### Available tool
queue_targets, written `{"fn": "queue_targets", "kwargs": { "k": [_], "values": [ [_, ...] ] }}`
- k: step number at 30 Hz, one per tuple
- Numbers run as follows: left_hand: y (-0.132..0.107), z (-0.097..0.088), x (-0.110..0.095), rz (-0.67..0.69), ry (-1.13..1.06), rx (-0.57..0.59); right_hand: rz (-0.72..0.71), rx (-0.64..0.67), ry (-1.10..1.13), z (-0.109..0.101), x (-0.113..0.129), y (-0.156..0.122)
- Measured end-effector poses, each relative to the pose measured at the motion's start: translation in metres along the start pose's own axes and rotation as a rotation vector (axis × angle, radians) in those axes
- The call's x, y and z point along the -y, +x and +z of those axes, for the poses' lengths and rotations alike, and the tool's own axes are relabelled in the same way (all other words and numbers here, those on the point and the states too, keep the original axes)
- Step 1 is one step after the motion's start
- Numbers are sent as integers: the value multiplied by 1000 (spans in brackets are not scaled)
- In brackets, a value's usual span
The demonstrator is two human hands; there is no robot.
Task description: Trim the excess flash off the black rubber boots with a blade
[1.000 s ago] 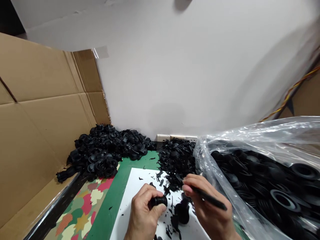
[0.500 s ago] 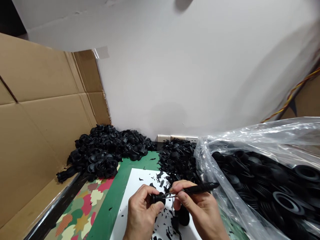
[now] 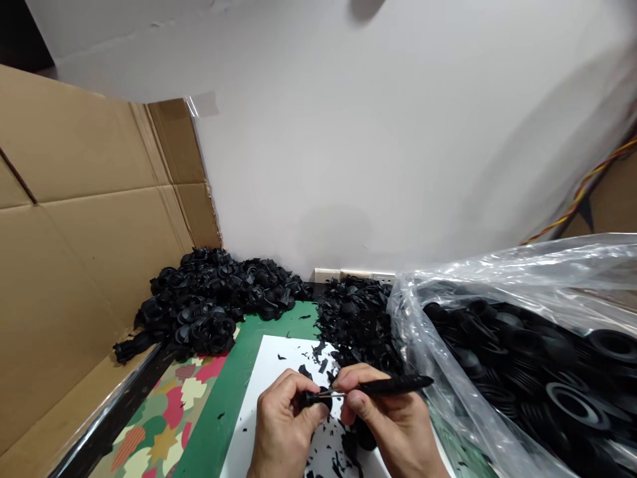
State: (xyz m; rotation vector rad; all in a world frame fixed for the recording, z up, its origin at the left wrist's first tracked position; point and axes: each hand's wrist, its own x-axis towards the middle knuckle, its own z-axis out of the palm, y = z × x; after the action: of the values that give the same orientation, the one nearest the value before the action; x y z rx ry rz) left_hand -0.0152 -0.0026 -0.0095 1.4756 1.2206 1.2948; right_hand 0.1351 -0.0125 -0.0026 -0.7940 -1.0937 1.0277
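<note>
Between thumb and fingers, my left hand (image 3: 286, 421) pinches a small black rubber part (image 3: 314, 398), mostly covered by the fingers. My right hand (image 3: 388, 415) grips a black-handled tool (image 3: 398, 385) like a pen knife. Its thin metal tip (image 3: 334, 395) reaches left and meets the rubber part; the exact blade shape is too small to tell. Under both hands lies a white sheet (image 3: 251, 392) strewn with black rubber scraps (image 3: 323, 366). Another black rubber piece rests below my right hand, partly hidden.
A heap of black ribbed rubber parts (image 3: 199, 299) lies at the back left, by a cardboard box wall (image 3: 94, 252). Behind the hands is a pile of black trimmings (image 3: 355, 318). A clear plastic bag (image 3: 423, 345) of black rubber rings stands on the right. A green mat (image 3: 209, 411) lies underneath.
The tool has swung slightly, its handle now lying flatter and its tip across the top of the rubber part. My right hand has shifted slightly left; my left hand keeps its pinch.
</note>
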Motion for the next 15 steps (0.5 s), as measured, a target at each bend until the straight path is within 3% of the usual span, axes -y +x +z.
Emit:
{"fn": "queue_targets", "kwargs": {
  "k": [4, 9, 10, 12, 15],
  "values": [
    [0, 1, -1, -7, -3, 8, -197, 69, -133, 4, -2, -4],
    [-3, 3, -4, 83, 43, 40, -565, 99, -569, -7, -3, 4],
    [-3, 2, -4, 106, 46, 43, -582, 76, -647, -13, -3, 8],
    [-2, 1, -2, 116, 44, 43, -519, -72, -695, -25, -5, 15],
    [0, 0, -1, 80, 30, 40, -216, -191, -475, -30, -7, 19]
  ]
}}
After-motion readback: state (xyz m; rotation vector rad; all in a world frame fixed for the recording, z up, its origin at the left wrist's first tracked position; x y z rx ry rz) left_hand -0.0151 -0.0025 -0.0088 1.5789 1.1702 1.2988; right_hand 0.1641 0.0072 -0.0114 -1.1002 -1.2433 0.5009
